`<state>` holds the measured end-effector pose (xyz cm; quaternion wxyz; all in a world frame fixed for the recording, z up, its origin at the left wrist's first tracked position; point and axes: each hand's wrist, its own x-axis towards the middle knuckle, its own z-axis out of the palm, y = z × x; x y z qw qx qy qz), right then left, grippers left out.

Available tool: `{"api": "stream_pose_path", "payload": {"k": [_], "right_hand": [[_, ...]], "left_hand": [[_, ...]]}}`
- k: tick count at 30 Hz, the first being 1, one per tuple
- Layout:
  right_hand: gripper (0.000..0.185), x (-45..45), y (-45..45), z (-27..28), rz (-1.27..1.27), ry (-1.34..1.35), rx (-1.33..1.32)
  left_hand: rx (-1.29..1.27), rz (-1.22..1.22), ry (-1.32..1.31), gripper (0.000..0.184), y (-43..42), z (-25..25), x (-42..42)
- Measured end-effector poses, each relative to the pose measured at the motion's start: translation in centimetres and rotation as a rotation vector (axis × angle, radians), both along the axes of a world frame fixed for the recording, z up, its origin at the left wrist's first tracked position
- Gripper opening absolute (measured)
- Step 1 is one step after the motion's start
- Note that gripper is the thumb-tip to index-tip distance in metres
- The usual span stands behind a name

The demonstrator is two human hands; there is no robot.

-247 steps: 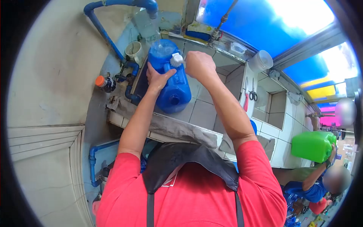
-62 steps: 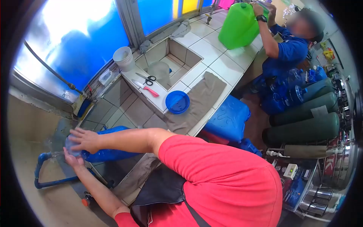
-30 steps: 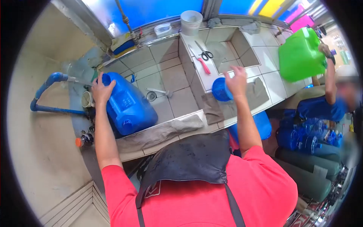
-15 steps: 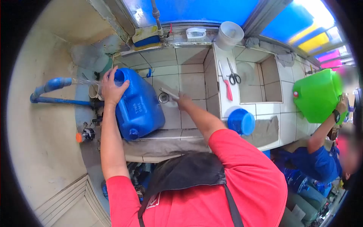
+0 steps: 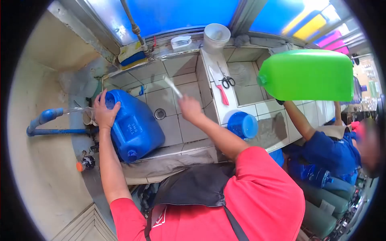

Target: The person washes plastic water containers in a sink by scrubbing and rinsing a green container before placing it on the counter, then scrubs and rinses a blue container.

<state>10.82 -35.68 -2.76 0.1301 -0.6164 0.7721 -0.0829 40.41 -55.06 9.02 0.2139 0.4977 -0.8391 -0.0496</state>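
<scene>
A large blue water jug [image 5: 138, 130] lies tilted in the left tiled basin [image 5: 177, 128]. My left hand [image 5: 105, 112] grips the jug at its open mouth, thumb and fingers round the rim. Water runs from a blue pipe [image 5: 50, 115] on the left toward this hand and the mouth. My right hand [image 5: 190, 107] is closed on a slim white stick-like tool [image 5: 173, 86], held up over the basin to the right of the drain [image 5: 160, 114]. The tool's kind cannot be made out.
On the ledge between the basins lie a red-handled knife [image 5: 220, 88] and scissors [image 5: 227, 80]. A blue tub [image 5: 242, 125] and a white bucket [image 5: 217, 35] stand nearby. At right, a co-worker [image 5: 329, 148] holds a green jug [image 5: 309, 76] over the counter.
My right hand has lifted the white tool from beside the drain, its tip now pointing away. The co-worker's green jug has swung closer and lies level. My view has shifted; my left hand keeps its grip.
</scene>
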Motion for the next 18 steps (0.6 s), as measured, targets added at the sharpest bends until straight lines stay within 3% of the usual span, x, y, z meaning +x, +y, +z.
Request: {"api": "stream_pose_path", "payload": {"k": [4, 8, 11, 17, 18], "right_hand": [[0.061, -6.3, 4.1, 11.0, -0.163, 0.168, -0.096], [0.06, -12.4, 6.8, 10.8, -0.304, 0.127, -0.217], [0.057, -15.5, 6.7, 9.7, -0.296, 0.097, -0.108], [0.059, -13.1, 8.4, 11.8, -0.17, 0.065, -0.055], [0.052, -11.9, 8.6, 12.2, -0.194, 0.159, -0.205]], "left_hand": [[0.009, 0.053, -0.045, 0.076, 0.4, 0.2, -0.3], [0.011, 0.044, -0.006, 0.078, -0.2, -0.5, 0.0], [-0.028, 0.073, -0.066, 0.079, -0.3, -0.8, 0.0], [-0.042, 0.026, -0.065, 0.081, -1.0, -0.9, 0.2], [-0.046, 0.05, -0.065, 0.081, -0.9, -0.9, 0.2]]}}
